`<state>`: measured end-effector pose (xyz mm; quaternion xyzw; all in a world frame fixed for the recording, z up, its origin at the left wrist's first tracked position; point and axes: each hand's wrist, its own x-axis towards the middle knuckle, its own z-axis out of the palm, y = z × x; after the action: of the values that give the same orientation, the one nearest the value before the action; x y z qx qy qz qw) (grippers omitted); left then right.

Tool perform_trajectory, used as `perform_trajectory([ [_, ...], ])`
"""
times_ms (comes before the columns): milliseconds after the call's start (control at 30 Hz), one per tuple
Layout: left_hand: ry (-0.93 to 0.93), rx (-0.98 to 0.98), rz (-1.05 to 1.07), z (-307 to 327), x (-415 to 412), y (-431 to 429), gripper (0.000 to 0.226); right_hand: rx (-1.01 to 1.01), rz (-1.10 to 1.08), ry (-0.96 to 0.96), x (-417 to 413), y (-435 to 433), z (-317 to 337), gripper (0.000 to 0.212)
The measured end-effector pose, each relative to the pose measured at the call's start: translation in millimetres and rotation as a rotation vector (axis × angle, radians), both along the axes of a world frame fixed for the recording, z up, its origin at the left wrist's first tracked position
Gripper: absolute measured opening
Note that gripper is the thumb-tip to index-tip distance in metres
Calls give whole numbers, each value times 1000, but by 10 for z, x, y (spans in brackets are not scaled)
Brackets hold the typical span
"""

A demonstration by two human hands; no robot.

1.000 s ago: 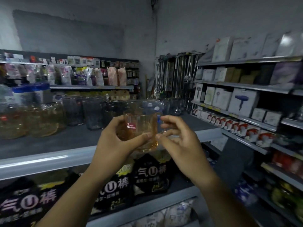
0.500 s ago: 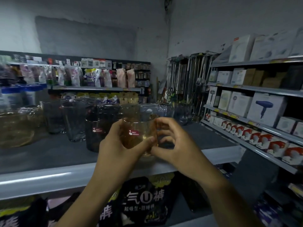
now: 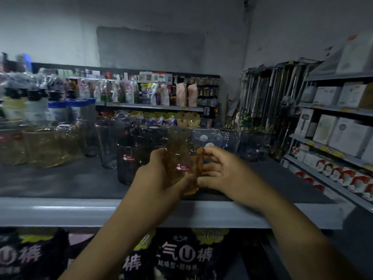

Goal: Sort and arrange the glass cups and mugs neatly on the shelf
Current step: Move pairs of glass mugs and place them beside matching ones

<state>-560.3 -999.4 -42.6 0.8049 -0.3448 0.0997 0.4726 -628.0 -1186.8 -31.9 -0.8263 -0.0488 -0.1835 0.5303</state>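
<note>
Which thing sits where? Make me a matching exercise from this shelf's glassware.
Things:
1. amber mug
2. dark glass
3. amber glassware
4. bluish glass

Places:
a. far left of the shelf
b. held by left hand and right hand
c. row's right end
d. just left of the left hand

Pairs: 1-b, 2-d, 3-a, 4-c.

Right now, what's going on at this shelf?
A person grips an amber mug with both hands: the left hand wraps its body, the right hand curls at its handle side. The mug is at the front of the grey shelf; whether it rests there is unclear. Dark glasses stand just behind, amber glasses far left.
</note>
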Motion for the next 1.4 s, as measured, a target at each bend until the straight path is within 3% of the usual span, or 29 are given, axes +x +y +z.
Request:
perform_trajectory([
  [200, -106, 200, 69, 90, 31, 9, 64, -9, 33, 63, 43, -86, 0, 55],
  [300, -314, 249, 169, 164, -60, 115, 54, -91, 22, 56, -19, -110, 72, 54],
  [400, -501, 222, 192, 333, -163, 254, 51, -361, -215, -111, -84, -199, 226, 46],
  [467, -563, 334, 148, 432, -141, 257, 58, -608, -390, -215, -8, -295, 319, 38],
  [600, -528, 593, 54, 522, -1, 81, 66, -864, -454, -115, 296, -462, 367, 38],
  [700, -517, 597, 18, 503, 90, -30, 50, -837, -430, -98, 414, -538, 309, 21],
  [800, -501, 549, 20, 454, 170, -130, 52, -794, -453, -161, 427, -596, 238, 8],
  [1400, -513, 577, 28, 516, 504, -482, 42, -667, -492, -255, 347, -631, 76, 14],
])
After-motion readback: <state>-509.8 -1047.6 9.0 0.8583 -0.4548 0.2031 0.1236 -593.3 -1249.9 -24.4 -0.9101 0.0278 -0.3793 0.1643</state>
